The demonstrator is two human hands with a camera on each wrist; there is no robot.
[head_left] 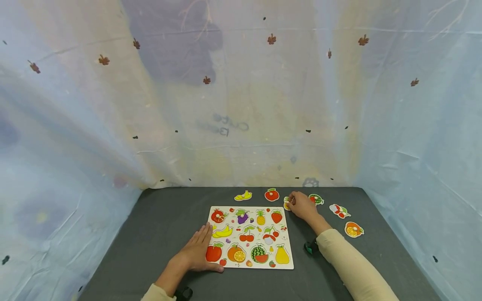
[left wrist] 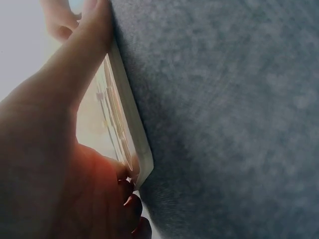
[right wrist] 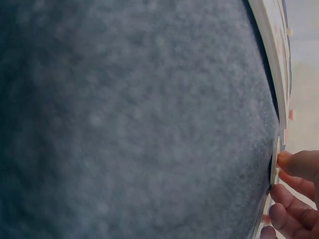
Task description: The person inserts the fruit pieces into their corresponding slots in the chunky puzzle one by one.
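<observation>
A white fruit puzzle board (head_left: 241, 244) lies flat on the dark table, printed with grapes, pineapple, cherries, bananas, watermelon and other fruits. My left hand (head_left: 199, 251) rests along its left edge, fingers straight and thumb at the lower corner; the left wrist view shows the board's edge (left wrist: 130, 112) beside the thumb. Beyond the board's upper right corner, my right hand (head_left: 303, 205) pinches a yellow-and-green fruit puzzle piece (head_left: 287, 204), partly hidden by the fingers. In the right wrist view, thumb and fingers meet at the thin piece (right wrist: 274, 162) close over the table.
Loose pieces lie around the board's far and right sides: bananas (head_left: 243, 195), a red fruit (head_left: 272, 195), a watermelon (head_left: 317, 199), a red-and-white piece (head_left: 339, 211) and an orange (head_left: 354, 229). A patterned curtain (head_left: 241, 104) hangs behind the grey table (head_left: 150, 234).
</observation>
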